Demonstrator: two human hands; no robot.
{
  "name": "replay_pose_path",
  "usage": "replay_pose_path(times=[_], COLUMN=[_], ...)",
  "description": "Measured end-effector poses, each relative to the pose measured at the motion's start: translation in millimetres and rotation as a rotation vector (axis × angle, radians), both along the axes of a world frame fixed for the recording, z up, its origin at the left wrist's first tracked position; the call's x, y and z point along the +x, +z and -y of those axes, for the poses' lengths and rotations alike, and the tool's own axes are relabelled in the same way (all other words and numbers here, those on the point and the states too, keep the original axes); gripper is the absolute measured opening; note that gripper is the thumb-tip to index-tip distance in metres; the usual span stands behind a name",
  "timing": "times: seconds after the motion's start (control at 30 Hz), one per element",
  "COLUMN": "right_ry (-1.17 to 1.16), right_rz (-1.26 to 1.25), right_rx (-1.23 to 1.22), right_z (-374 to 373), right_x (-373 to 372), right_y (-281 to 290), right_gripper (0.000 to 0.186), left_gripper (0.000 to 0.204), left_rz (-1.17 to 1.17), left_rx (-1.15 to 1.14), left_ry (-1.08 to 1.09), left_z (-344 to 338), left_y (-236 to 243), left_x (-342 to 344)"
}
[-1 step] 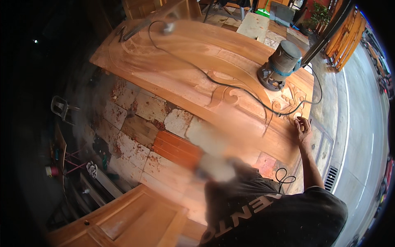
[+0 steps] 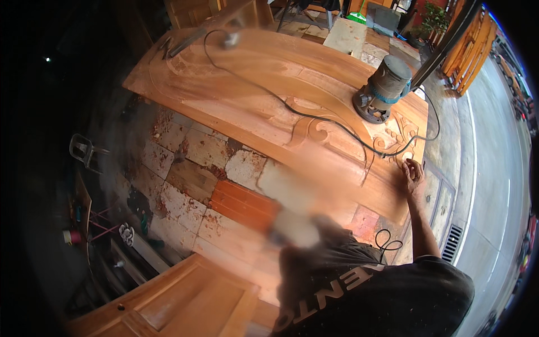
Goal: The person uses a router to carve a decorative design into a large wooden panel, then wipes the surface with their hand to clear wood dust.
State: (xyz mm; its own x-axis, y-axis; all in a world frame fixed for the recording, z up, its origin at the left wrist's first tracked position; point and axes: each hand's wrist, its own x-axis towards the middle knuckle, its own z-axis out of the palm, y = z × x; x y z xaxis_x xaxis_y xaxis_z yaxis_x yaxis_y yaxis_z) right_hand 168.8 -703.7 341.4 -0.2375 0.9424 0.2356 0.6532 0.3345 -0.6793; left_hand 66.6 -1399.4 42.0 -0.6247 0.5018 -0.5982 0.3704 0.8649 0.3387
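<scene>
Hand [image 2: 414, 180], your right: fingers loosely curled at the right-hand edge of the long, carved, reddish-brown wooden panel [image 2: 314, 92], which spreads toward ten o'clock. Cannot tell whether you pinch anything. Black cord [image 2: 383, 155] bends across the panel near your hand, eleven o'clock. Grey-and-blue cylindrical power router [image 2: 386, 87] standing on the panel, farther out at eleven. Brown panelled wooden door [image 2: 174, 300], eight o'clock, well apart.

A grey-blue router [image 2: 387, 81] stands on the flat, carved wooden panel [image 2: 252, 115].
</scene>
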Motion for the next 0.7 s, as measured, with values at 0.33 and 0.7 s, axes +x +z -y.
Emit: replay_pose_path(times=[0.33,0.7], right_ry=[-0.255,-0.300], right_rz=[0.325,0.338], right_rx=[0.140,0.123], right_z=[97,10], right_x=[-142,-301], right_y=[-24,-51], right_gripper=[0.065,0.064], left_gripper=[0.059,0.048], left_rz=[-0.192,-0.496], left_rx=[0.355,0.886], left_ry=[0.693,0.164], left_z=[-14,-413], left_y=[76,207], left_x=[-562,-749])
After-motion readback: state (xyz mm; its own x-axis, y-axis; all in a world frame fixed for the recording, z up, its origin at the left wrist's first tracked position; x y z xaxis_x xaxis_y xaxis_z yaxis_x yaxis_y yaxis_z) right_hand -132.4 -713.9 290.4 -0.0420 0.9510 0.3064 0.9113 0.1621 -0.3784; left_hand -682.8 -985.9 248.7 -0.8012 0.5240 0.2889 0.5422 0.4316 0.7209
